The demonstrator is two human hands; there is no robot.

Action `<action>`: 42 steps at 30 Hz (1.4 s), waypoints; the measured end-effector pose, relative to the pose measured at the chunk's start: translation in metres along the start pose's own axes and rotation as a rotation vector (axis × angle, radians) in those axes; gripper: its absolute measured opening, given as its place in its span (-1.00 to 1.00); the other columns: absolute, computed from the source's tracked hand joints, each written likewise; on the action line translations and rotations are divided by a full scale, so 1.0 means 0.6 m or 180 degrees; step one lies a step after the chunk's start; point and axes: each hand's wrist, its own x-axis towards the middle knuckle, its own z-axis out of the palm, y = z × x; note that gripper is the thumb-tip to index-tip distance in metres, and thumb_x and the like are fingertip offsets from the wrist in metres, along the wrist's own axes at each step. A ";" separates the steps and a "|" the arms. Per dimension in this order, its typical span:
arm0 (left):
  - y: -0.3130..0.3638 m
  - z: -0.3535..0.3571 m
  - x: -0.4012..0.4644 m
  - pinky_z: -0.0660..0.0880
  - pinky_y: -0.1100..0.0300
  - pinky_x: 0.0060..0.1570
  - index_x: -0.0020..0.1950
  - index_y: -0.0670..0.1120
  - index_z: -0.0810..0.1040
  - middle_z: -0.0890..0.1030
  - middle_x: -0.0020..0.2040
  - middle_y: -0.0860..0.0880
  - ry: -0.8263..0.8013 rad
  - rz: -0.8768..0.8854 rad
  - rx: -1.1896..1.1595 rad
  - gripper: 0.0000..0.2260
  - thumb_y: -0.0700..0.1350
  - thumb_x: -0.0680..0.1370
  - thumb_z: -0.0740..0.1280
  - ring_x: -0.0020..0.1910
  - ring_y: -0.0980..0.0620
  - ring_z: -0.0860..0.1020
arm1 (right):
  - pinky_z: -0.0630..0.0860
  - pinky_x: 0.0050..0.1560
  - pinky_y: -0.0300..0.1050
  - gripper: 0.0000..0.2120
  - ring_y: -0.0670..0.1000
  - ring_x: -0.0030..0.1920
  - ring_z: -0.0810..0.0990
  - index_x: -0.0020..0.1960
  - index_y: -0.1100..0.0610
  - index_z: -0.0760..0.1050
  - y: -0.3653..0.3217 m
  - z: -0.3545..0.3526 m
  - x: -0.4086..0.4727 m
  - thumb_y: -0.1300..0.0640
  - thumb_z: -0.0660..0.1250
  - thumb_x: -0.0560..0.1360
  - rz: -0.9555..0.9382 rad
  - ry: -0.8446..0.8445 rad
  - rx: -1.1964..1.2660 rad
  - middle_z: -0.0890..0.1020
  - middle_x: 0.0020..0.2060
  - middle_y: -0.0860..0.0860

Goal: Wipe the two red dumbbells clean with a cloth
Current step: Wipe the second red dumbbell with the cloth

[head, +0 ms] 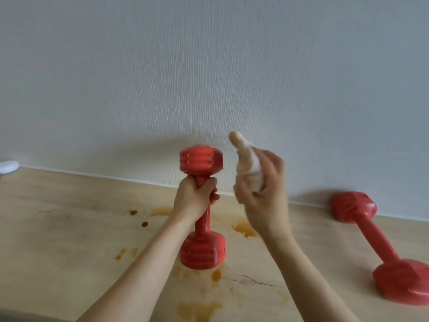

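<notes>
The left hand [195, 196] has its fingers curled tight round the handle of the held dumbbell [202, 205], gripping just under the upper head. That dumbbell stands upright in the air, above the wooden table [69, 228], one ribbed red head up top and the other below the wrist.

Just right of the held dumbbell's upper head, and not touching it, the right hand [262, 191] grips the cloth [246, 163]. It is a whitish bundle, bunched in the curled fingers, with a stained tip poking up above the hand. The hand and cloth are blurred, so how each finger lies cannot be told.

Well to the right of the held dumbbell, the second dumbbell [376, 242] lies on its side on the table, its far head close against the grey wall [209, 66] and its near head toward the camera.

Below and around the held dumbbell, orange-brown stains [243, 228] spatter the tabletop, with more smears nearer the camera. Far to the left of the held dumbbell, at the foot of the wall, sits a small white object [8, 166], cut off by the frame edge.
</notes>
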 end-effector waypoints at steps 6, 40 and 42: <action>0.002 0.004 -0.005 0.29 0.38 -0.62 -0.33 -0.22 0.49 0.48 -0.51 -0.06 0.0046 -0.0057 0.0479 -0.71 -0.13 0.56 0.25 -0.65 0.18 0.41 | 0.31 0.27 -0.11 -0.39 0.14 0.28 0.34 0.47 0.06 0.25 0.021 0.021 -0.018 0.05 0.09 0.42 -0.0674 -0.1182 -0.0927 0.25 0.45 0.00; -0.018 0.038 -0.018 0.32 0.33 -0.55 -0.41 -0.19 0.43 0.44 -0.55 -0.05 -0.0361 0.0142 0.0785 -0.76 -0.26 0.47 0.27 -0.62 0.07 0.40 | 0.44 0.05 -0.17 -0.64 0.05 0.05 0.54 0.12 0.03 0.60 0.030 0.004 0.038 0.31 0.17 0.45 -0.0382 -0.0133 -0.1045 0.62 0.01 -0.06; -0.022 0.039 -0.017 0.35 0.31 -0.52 -0.41 -0.19 0.45 0.45 -0.55 -0.03 -0.0457 0.0165 0.0768 -0.77 -0.26 0.47 0.28 -0.60 0.05 0.42 | 0.49 0.07 -0.10 -0.66 0.02 0.00 0.59 0.01 -0.01 0.60 0.037 -0.011 0.042 0.34 0.16 0.50 0.0104 -0.0281 -0.0641 0.63 -0.15 -0.07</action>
